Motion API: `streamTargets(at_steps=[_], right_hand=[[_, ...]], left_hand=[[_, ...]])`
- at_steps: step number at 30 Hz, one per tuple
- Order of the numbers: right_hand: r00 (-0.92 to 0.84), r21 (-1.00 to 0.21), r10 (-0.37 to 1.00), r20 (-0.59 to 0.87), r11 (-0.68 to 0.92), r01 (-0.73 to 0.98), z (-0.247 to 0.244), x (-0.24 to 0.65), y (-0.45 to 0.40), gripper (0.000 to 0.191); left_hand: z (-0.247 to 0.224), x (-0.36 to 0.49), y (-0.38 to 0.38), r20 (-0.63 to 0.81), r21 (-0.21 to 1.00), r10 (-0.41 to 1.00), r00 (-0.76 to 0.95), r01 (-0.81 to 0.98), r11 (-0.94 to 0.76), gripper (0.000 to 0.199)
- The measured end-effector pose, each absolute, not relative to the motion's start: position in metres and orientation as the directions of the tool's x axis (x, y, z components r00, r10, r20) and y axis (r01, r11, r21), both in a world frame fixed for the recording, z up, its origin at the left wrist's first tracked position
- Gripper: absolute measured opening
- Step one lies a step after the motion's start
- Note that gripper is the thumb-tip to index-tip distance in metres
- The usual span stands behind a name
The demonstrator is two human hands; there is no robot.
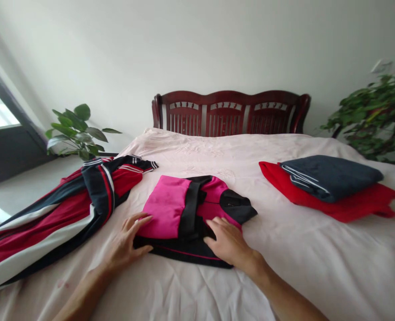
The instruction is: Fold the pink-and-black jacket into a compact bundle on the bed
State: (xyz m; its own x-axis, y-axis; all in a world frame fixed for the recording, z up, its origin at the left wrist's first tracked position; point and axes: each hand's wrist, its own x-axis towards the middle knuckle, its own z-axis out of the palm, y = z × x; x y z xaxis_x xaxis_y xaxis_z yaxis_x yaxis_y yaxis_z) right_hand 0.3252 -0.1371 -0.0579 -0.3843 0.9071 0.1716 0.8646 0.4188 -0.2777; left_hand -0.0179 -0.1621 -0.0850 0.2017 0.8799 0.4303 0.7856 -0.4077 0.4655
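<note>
A pink and black garment (167, 207) lies partly folded in front of me, its hem turned up over the body and its dark collar pointing right. My left hand (128, 243) rests at its lower left corner, fingers apart, with the fingertips on the pink cloth and the thumb by the black edge. On the right part of the same garment lies my right hand (229, 240), fingers spread and touching the black and pink cloth near the collar. Neither hand grips the fabric.
Left on the bed (304, 267) lies a red, navy and white striped garment (66, 214). At the right, a folded navy garment (331, 176) sits on a red one (347, 208). Behind are a wooden headboard (226, 113), a left plant (75, 129) and a right plant (378, 116).
</note>
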Motion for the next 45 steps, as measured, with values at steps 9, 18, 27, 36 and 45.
streamTargets(at_steps=[9,18,27,36,45], right_hand=[[-0.381,-0.224,0.901,0.207,0.423,0.878,-0.060,0.295,-0.115,0.012],[-0.304,-0.239,0.947,0.104,0.320,0.917,-0.072,0.310,-0.088,0.024],[-0.377,-0.089,0.885,0.273,0.413,0.906,-0.053,0.308,-0.124,0.017],[-0.551,-0.213,0.814,0.184,0.580,0.786,-0.060,0.310,-0.144,0.025],[-0.471,-0.149,0.874,0.122,0.485,0.862,-0.054,0.288,-0.115,0.021]], left_hand=[[-0.092,-0.008,-0.149,0.374,0.539,0.924,0.073,0.794,-0.281,0.045],[-0.093,-0.009,-0.149,0.366,0.554,0.930,0.034,0.795,-0.247,0.039],[-0.088,-0.001,-0.149,0.174,0.720,0.911,-0.374,0.679,0.142,0.059],[-0.069,0.001,-0.163,-0.315,0.812,0.937,-0.150,-0.554,0.184,0.019],[-0.078,0.026,-0.180,-0.344,0.888,0.936,-0.077,-0.350,0.298,0.029]])
